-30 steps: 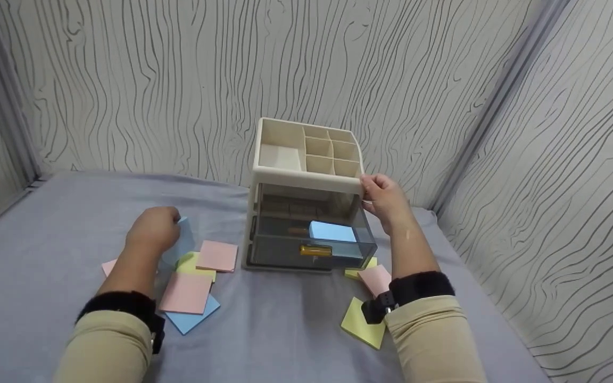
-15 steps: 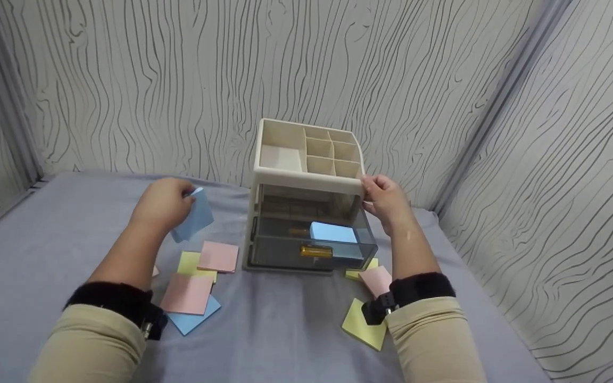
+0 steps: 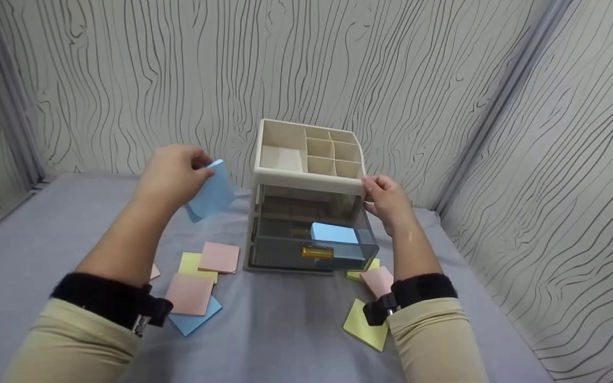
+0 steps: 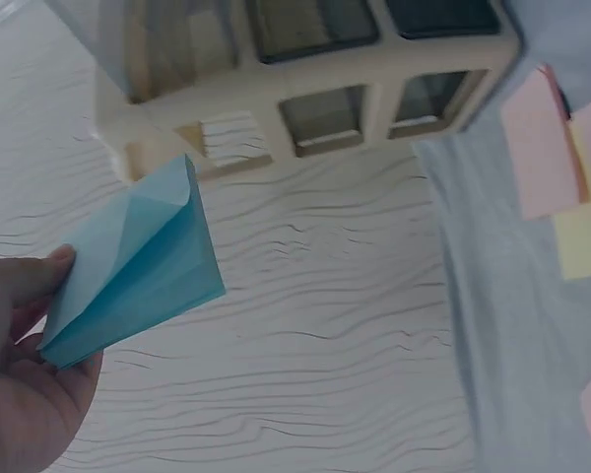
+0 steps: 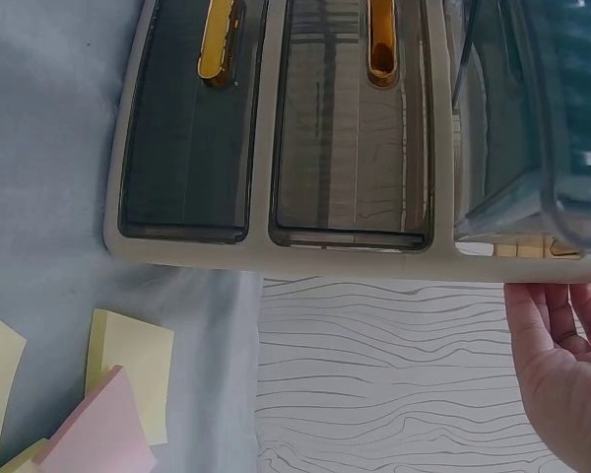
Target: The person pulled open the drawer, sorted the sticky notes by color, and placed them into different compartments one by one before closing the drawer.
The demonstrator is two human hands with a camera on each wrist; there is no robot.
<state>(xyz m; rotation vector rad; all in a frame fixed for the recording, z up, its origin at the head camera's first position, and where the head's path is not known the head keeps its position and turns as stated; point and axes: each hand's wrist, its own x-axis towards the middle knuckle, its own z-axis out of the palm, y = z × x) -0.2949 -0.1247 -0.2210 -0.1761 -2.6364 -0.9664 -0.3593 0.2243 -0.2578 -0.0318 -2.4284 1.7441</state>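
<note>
Up in the air left of the drawer organizer, my left hand (image 3: 176, 178) pinches a light blue sticky note pad (image 3: 213, 191) between thumb and fingers. In the left wrist view the pad (image 4: 143, 261) has its leaves bent and partly fanned. The cream organizer (image 3: 306, 175) has smoky clear drawers with amber handles. Its top drawer (image 3: 280, 252) is pulled out, and another blue pad (image 3: 333, 233) lies in its right part. My right hand (image 3: 389, 199) touches the organizer's upper right side; in the right wrist view the fingertips (image 5: 532, 296) press against that side.
Left of the organizer lie pink pads (image 3: 189, 294), a yellow pad (image 3: 190, 262) and a blue pad (image 3: 197, 319), partly overlapping. To its right are yellow pads (image 3: 365, 327) and a pink pad (image 3: 377, 281). Patterned wall panels (image 3: 152, 80) stand behind the grey cloth (image 3: 285, 330).
My left hand has lifted the blue sticky note pad up from among the left pads and moved it toward the organizer. The right hand stays at the organizer's side.
</note>
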